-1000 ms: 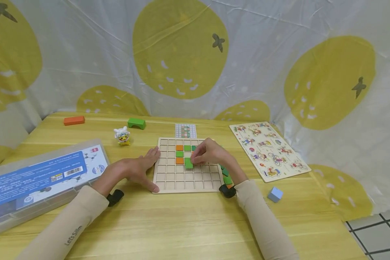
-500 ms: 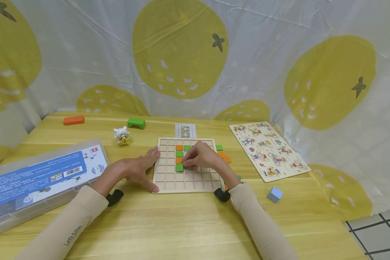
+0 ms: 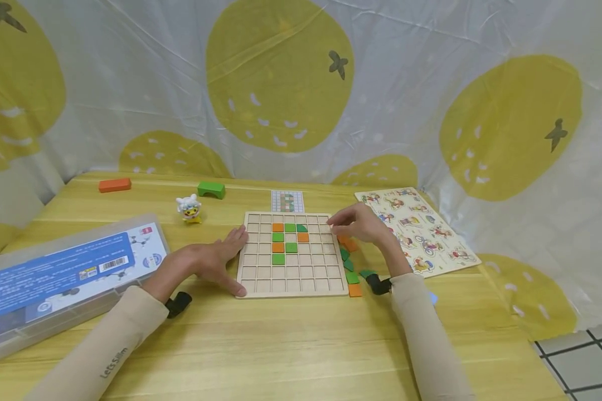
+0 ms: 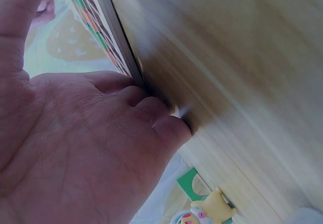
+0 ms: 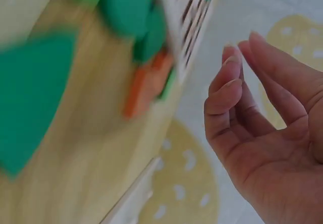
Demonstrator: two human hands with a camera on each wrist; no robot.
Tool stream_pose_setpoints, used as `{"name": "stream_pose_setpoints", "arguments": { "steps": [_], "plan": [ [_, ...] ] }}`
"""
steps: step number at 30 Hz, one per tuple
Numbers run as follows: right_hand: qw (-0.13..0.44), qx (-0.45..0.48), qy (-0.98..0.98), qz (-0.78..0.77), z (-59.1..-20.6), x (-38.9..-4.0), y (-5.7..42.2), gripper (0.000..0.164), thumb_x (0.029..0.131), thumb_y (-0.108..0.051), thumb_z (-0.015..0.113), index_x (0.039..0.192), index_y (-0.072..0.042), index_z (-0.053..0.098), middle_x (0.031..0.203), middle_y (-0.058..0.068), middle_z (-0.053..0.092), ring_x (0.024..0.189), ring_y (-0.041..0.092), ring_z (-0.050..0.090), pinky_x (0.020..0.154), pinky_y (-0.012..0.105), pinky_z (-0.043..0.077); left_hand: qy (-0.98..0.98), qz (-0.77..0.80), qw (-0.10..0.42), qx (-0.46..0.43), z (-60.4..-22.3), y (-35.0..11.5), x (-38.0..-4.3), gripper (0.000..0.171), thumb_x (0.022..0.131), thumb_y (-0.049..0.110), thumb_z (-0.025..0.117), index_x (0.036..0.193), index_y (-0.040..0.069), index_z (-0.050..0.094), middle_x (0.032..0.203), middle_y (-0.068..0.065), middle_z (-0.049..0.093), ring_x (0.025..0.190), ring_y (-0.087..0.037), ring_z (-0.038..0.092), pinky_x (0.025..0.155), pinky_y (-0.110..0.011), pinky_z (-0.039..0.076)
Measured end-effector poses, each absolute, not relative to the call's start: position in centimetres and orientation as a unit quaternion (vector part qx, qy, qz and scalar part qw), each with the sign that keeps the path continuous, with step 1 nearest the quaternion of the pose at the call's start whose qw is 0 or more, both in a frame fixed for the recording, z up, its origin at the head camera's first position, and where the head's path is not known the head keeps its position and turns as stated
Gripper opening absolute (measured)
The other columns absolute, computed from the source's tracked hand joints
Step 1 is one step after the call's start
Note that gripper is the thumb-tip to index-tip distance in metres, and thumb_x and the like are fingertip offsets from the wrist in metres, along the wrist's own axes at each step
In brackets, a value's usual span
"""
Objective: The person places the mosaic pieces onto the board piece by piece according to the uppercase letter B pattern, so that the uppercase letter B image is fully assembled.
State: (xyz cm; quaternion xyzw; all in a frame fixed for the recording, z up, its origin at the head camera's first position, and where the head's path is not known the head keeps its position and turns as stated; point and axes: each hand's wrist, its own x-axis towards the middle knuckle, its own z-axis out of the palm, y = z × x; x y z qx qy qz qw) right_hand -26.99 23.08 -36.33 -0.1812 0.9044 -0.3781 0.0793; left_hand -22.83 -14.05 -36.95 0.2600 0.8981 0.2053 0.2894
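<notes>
A wooden grid board [image 3: 266, 281] lies flat on the table, with several orange, green and dark green tiles in its cells. My left hand [image 3: 215, 262] rests along the board's left edge, fingers spread and thumb at the near corner. The palm of that hand [image 4: 75, 143] fills much of the left wrist view. Over the board's upper right edge hovers my right hand [image 3: 363, 224], loosely bent and holding nothing. Thumb and fingers of this hand [image 5: 272, 128] look bare in the right wrist view. A green tile [image 3: 278, 259] sits lowest in the pattern.
Loose orange and green tiles [image 3: 352, 277] line the board's right side. Behind the board lies a pattern card [image 3: 287, 201]. A picture puzzle board [image 3: 411, 223] is at right, partly behind my right arm. At left are a plastic case [image 3: 70, 273], a toy figure [image 3: 188, 209] and two blocks [image 3: 211, 190].
My right hand placed a green tile in the lower left cell and another green tile now shows in the middle column. The hand then moved right, off the pattern. My left hand stayed put.
</notes>
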Motion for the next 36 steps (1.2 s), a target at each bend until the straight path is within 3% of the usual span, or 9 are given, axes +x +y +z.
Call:
{"name": "stream_pose_setpoints", "arguments": {
  "steps": [7,11,22,30,36],
  "plan": [
    [0.081,-0.157,0.920,-0.351,-37.5,-28.2,26.3,0.031,0.096,-0.002,0.080,0.126,0.007,0.076,0.110,0.022,0.078,0.100,0.036,0.074,0.087,0.043,0.062,0.897,0.206,0.292,0.260,-37.0,-13.9,-23.0,0.137,0.085,0.051,0.091,0.169,-0.007,0.000,0.177,-0.026,-0.015,0.165,-0.046,-0.008,0.131,-0.066,0.007],
    [0.090,-0.145,0.928,-0.330,-37.8,-28.7,26.4,0.035,0.096,-0.004,0.081,0.129,0.006,0.075,0.110,0.022,0.077,0.099,0.036,0.072,0.083,0.043,0.061,0.897,0.205,0.290,0.263,-37.0,-14.0,-23.1,0.137,0.085,0.052,0.091,0.169,-0.007,0.000,0.178,-0.026,-0.014,0.165,-0.046,-0.008,0.131,-0.066,0.008],
    [0.169,-0.190,0.905,-0.340,-37.2,-26.3,26.5,0.015,0.089,-0.002,0.088,0.102,0.001,0.080,0.089,0.009,0.074,0.079,0.022,0.065,0.072,0.033,0.056,0.896,0.210,0.294,0.259,-37.1,-13.9,-23.2,0.137,0.085,0.051,0.091,0.169,-0.007,0.000,0.177,-0.026,-0.015,0.165,-0.046,-0.008,0.131,-0.065,0.007],
    [0.167,-0.187,0.912,-0.325,-37.3,-25.7,25.5,0.015,0.084,-0.001,0.092,0.094,0.001,0.080,0.083,0.009,0.073,0.074,0.018,0.062,0.070,0.028,0.054,0.898,0.205,0.291,0.258,-36.8,-14.1,-23.2,0.137,0.085,0.052,0.090,0.170,-0.007,0.001,0.177,-0.026,-0.014,0.164,-0.049,-0.005,0.130,-0.067,0.009],
    [0.176,-0.180,0.915,-0.316,-37.0,-25.5,25.5,0.014,0.086,-0.002,0.090,0.092,0.000,0.078,0.084,0.007,0.073,0.076,0.018,0.064,0.073,0.030,0.055,0.896,0.210,0.294,0.259,-36.7,-14.0,-22.9,0.137,0.085,0.050,0.091,0.169,-0.007,0.000,0.177,-0.027,-0.015,0.164,-0.050,-0.007,0.130,-0.067,0.007]
  ]
}}
